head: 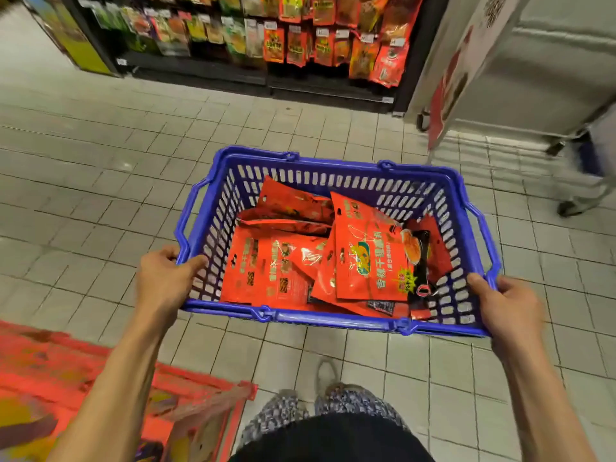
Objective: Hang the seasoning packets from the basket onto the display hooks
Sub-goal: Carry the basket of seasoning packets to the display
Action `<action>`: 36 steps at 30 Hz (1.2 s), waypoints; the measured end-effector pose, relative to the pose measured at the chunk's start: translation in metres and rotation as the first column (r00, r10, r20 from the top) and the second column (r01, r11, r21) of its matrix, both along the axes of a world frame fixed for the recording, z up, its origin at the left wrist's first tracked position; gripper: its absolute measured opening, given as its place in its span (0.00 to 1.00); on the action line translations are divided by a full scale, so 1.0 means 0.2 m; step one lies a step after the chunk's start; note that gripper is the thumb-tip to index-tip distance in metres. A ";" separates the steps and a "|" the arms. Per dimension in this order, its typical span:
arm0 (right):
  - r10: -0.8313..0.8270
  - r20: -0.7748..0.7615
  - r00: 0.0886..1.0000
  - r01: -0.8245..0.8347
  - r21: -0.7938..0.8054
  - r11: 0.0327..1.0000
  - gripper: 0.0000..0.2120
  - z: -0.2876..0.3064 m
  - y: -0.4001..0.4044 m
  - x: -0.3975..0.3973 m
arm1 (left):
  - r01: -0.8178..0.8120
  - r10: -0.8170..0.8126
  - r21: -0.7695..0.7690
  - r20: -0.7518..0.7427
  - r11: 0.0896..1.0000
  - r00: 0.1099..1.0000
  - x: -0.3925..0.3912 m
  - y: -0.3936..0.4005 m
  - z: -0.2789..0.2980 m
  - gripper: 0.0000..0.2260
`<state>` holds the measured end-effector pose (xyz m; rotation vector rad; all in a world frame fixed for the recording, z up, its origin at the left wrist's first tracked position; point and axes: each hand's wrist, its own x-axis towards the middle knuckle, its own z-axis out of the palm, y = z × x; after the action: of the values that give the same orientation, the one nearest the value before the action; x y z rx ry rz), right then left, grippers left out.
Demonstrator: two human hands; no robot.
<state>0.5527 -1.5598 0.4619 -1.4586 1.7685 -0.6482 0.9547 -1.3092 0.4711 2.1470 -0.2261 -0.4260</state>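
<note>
**Basket of seasoning packets carried toward a hanging display**

Pale square floor tiles (pixel 100 181) fill the aisle, with a dark display rack (pixel 253 38) at the far edge; its upper rows are cut off by the frame, and motion blur leaves the hanging packs (pixel 333 45) and their hooks illegible. A blurred red-printed shape (pixel 83 388) occupies the lower-left corner and cannot be identified. At right, a pale panel (pixel 550 61) and a wheeled frame (pixel 580 198) are partly out of view. A blue plastic basket (pixel 333 320) is held level above the floor. The left hand (pixel 163 278) clenches the near left corner of the rim, fingers (pixel 193 263) curled over the edge and tips against the lattice wall. The right hand (pixel 510 305) grips the near right corner likewise, its fingertips hidden under the rim. Red seasoning packets (pixel 370 258) lie loosely overlapped on the basket floor, between the two hands and clear of both; the lower ones are largely covered. A patterned shoe (pixel 333 381) shows below.
</note>
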 end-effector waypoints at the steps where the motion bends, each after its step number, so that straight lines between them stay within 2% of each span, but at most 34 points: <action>1: 0.009 0.000 1.000 -0.009 0.008 1.000 0.18 0.02 -0.14 0.09 | -0.012 0.012 -0.005 -0.001 1.000 1.000 0.08 -0.12 0.01 0.06; 6: 0.021 0.009 1.000 -0.021 -0.003 1.000 0.22 0.09 -0.79 0.54 | -0.048 0.047 -0.036 -0.014 0.998 0.999 0.53 -0.72 0.05 0.07; 10: 0.001 0.027 1.000 -0.001 0.007 1.000 0.13 0.02 -1.31 0.94 | -0.039 0.040 -0.066 0.012 0.997 0.999 0.93 -1.27 -0.03 0.07; 13: -0.006 0.027 1.000 0.006 -0.017 1.000 0.11 -0.04 -1.70 1.23 | -0.005 0.005 -0.059 0.012 0.998 1.000 1.25 -1.71 -0.10 0.08; 22: -0.066 -0.011 0.998 0.066 -0.036 0.997 0.13 -0.02 -2.79 1.88 | 0.090 -0.091 -0.024 -0.009 0.996 0.996 2.00 -3.02 -0.05 0.08; 27: 0.000 -0.075 0.997 -0.004 -0.045 0.999 0.17 -0.17 -3.52 2.20 | 0.068 -0.068 -0.007 -0.014 0.998 0.998 2.27 -3.64 -0.21 0.08; 30: 0.027 -0.086 0.996 -0.029 -0.028 0.999 0.19 -0.24 -3.91 2.39 | 0.085 -0.085 0.035 -0.006 0.996 0.996 2.45 -3.99 -0.27 0.08; 36: 0.049 -0.206 0.977 -0.041 0.045 0.998 0.22 -0.35 -4.50 2.81 | 0.123 -0.113 0.185 -0.063 0.975 0.992 2.86 -4.59 -0.40 0.08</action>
<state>1.1154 -2.4605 0.3915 -1.5810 1.8883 -0.4470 1.5272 -2.2272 0.3906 2.3118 -0.2949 -0.5916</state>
